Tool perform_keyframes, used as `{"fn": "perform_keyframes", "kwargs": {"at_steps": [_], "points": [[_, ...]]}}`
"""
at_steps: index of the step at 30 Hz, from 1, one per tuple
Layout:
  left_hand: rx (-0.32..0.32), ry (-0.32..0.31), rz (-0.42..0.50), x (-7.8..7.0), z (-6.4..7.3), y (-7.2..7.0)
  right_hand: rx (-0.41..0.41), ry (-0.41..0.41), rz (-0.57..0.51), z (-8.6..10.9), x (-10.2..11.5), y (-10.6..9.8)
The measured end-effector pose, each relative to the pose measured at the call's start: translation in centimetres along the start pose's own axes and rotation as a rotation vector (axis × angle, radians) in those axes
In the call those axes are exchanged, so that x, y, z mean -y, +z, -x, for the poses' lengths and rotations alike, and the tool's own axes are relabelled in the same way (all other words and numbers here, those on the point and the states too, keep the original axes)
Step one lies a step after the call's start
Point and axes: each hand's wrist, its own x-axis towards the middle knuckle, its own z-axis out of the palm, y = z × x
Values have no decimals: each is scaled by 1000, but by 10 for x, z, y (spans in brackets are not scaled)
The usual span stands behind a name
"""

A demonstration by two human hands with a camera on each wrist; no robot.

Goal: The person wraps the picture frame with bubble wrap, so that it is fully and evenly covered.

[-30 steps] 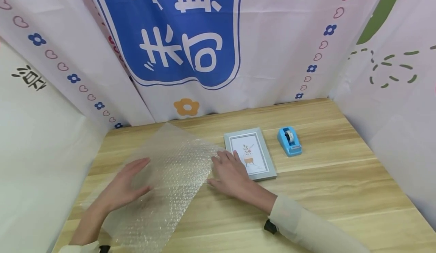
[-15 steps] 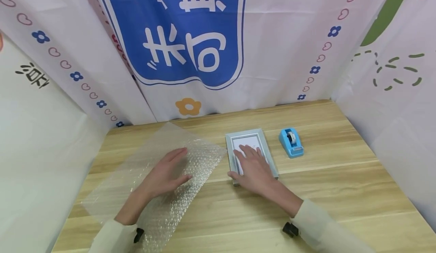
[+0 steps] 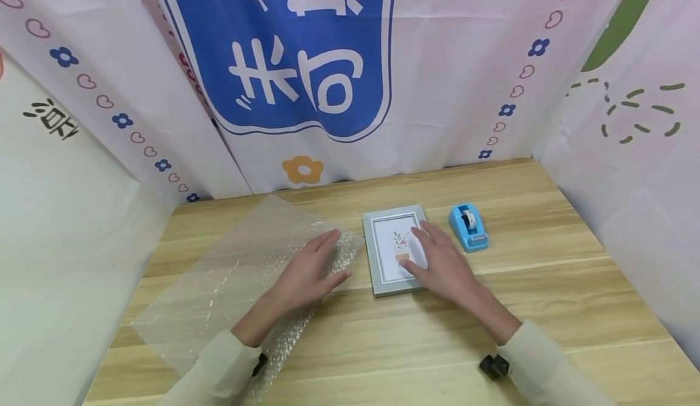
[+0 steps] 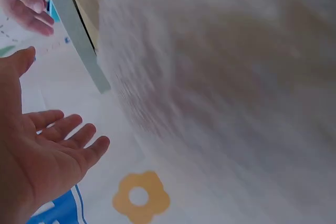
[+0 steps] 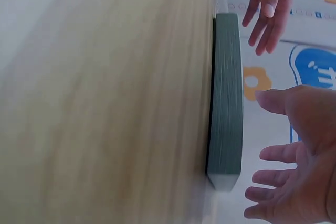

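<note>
A grey-edged picture frame with a potted-plant print lies flat on the table, its side edge also showing in the right wrist view. Above its right side hovers my right hand, fingers spread and holding nothing. My left hand is over the right part of a clear bubble wrap sheet, fingers apart, thumb toward the picture frame. In the left wrist view the left hand has relaxed fingers with nothing in them. The sheet's right corner lies close beside the frame's left edge.
A blue tape dispenser stands right of the picture frame. The wooden table ends against a printed cloth at the back, with pale walls on both sides.
My left hand has moved right across the bubble wrap toward the picture frame. The right hand has gone from the sheet's corner across the frame to its right side.
</note>
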Motion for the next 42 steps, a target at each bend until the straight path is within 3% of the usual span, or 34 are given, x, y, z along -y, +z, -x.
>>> {"fn": "perform_keyframes", "kwargs": {"at_steps": [6,12,20,28,35,42], "points": [[26,-21,95,-18,-14,7,-2,13,-54,-3,-9,-8],[57,-47,173,-29,-24,13,48,27,-95,-7,-15,-13],[81,-149,274,-39,-34,18,82,39,-172,-11,-22,-16],[134,-249,439,-43,-38,26,104,56,-243,-11,-26,-17],[161,-327,491,-47,-38,29,151,63,-294,-9,-25,-18],[157,-339,550,-50,-39,29,162,97,-303,-6,-24,-21]]}}
